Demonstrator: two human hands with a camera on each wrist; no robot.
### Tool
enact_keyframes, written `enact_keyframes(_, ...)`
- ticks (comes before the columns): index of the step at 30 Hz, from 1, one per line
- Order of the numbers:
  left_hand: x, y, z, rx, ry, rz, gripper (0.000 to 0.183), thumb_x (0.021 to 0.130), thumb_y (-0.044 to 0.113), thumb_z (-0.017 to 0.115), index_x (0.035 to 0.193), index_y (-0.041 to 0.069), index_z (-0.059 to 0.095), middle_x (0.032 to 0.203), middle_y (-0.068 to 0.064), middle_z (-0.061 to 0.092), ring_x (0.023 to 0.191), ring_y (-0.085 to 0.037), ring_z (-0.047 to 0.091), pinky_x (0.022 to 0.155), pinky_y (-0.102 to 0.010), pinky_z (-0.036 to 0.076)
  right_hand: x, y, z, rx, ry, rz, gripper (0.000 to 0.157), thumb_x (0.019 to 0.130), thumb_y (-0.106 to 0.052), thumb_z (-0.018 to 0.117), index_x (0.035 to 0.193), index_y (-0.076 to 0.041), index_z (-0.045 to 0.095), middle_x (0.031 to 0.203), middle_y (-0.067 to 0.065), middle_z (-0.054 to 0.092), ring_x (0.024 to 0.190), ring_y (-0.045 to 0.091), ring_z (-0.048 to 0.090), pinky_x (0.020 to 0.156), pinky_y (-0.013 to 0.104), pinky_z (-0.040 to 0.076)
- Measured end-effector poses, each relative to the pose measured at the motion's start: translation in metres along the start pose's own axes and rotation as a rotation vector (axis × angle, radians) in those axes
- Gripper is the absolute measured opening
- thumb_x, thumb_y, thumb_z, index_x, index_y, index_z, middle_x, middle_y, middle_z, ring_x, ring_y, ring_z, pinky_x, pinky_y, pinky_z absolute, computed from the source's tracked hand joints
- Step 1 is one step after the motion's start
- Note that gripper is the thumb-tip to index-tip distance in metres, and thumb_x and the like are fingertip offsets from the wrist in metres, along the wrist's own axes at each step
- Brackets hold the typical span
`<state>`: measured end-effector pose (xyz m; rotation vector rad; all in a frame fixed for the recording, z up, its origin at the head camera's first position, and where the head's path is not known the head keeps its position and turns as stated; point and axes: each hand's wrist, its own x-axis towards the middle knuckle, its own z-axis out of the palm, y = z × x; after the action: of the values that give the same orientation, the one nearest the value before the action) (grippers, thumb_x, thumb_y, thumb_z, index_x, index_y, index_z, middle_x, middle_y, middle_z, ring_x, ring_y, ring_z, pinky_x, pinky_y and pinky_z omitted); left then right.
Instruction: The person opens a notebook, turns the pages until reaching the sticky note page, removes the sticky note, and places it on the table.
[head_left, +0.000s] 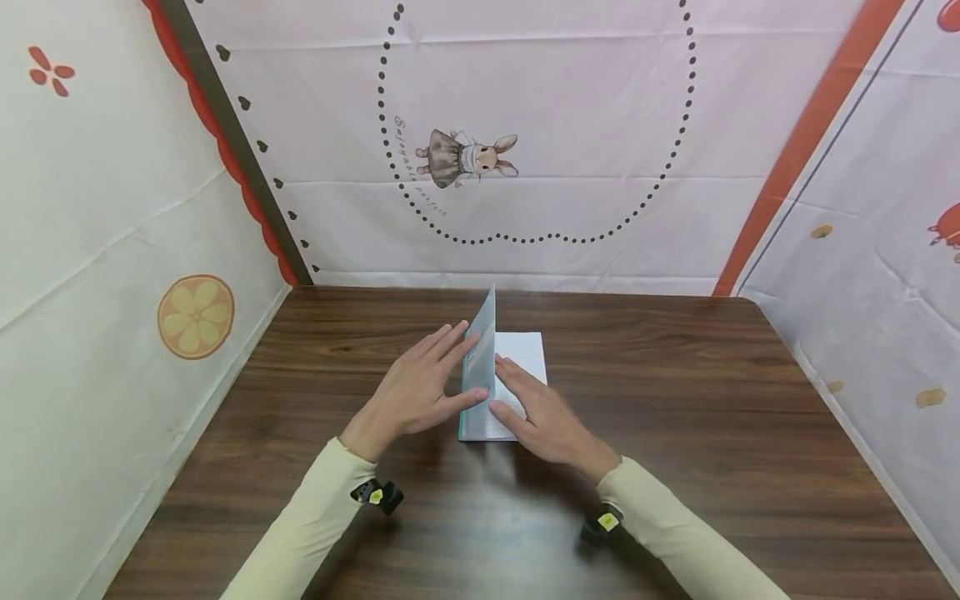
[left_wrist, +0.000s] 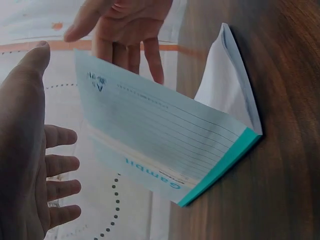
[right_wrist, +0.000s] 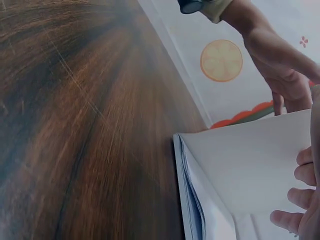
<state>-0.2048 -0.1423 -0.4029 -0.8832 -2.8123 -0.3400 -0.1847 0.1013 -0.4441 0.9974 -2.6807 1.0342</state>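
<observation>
Currently, both hands: apart, one on each side of a raised cover (head_left: 482, 367), neither gripping anything.
Left hand (head_left: 423, 387): on the outer side of the cover, fingers spread and nearly straight; the left wrist view shows a gap between them and the sheet.
Right hand (head_left: 547, 417): over the page side, fingers extended near the cover's inner face; whether they touch it, I cannot tell.
Notebook (head_left: 525, 354): flat near the middle of the worktop (head_left: 675, 400), bound edge to the left, with a teal spine strip (left_wrist: 220, 167) and lined pages beneath.
Turning the cover: best done, I judge, with flat fingers guiding it evenly along its height, so that it neither creases nor drags the top page; a light touch near the spine should stop the notebook sliding.
Hidden parts: the cover hides some of the right hand's fingers in the left wrist view, and the right wrist view cuts that hand off at its edge.
Hard to read: the smaller print on the cover blurs; only "Gambit" comes out clearly, upside down.
Beyond: printed cloth (head_left: 562, 100) stands behind the worktop, with a rabbit figure (head_left: 465, 158).
</observation>
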Motion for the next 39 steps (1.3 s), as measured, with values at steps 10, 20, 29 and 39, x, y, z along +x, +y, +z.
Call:
enact_keyframes(10,0.004,0.006,-0.008,-0.015,0.013,0.072,0.091,0.095,0.082,0.019,0.160,0.021,0.036,0.168,-0.010,0.027,0.155,-0.032,0.026,0.124,-0.050,0.023,0.011,-0.008,0.008,-0.012,-0.072,-0.053,0.062,0.109,-0.042,0.041,0.162,-0.012,0.028,0.168,0.002,0.026,0.155,0.020,0.023,0.122,0.050,0.029)
enact_keyframes(20,-0.011,-0.007,-0.013,-0.002,0.021,0.018,0.083,0.100,0.074,0.031,0.158,0.016,0.040,0.169,-0.007,0.023,0.155,-0.030,0.025,0.124,-0.049,0.025,0.010,0.001,0.008,-0.045,-0.071,-0.062,0.060,0.109,-0.041,0.043,0.161,-0.012,0.032,0.168,0.001,0.027,0.155,0.023,0.027,0.121,0.050,0.030)
enact_keyframes(29,-0.033,-0.029,-0.011,-0.033,0.028,-0.037,0.077,0.102,0.062,0.045,0.158,0.010,0.039,0.170,-0.002,0.022,0.156,-0.027,0.024,0.123,-0.048,0.026,-0.002,0.035,0.005,-0.127,-0.138,0.019,0.065,0.107,-0.047,0.045,0.157,-0.006,0.039,0.165,0.010,0.034,0.153,0.032,0.030,0.121,0.052,0.030)
enact_keyframes(39,-0.063,-0.061,-0.001,-0.068,0.027,-0.124,0.070,0.104,0.055,0.049,0.155,0.007,0.044,0.169,-0.005,0.025,0.155,-0.030,0.025,0.123,-0.050,0.026,-0.012,0.060,0.000,-0.223,-0.302,0.108,0.068,0.104,-0.047,0.054,0.156,-0.005,0.042,0.164,0.013,0.034,0.155,0.034,0.023,0.124,0.054,0.022)
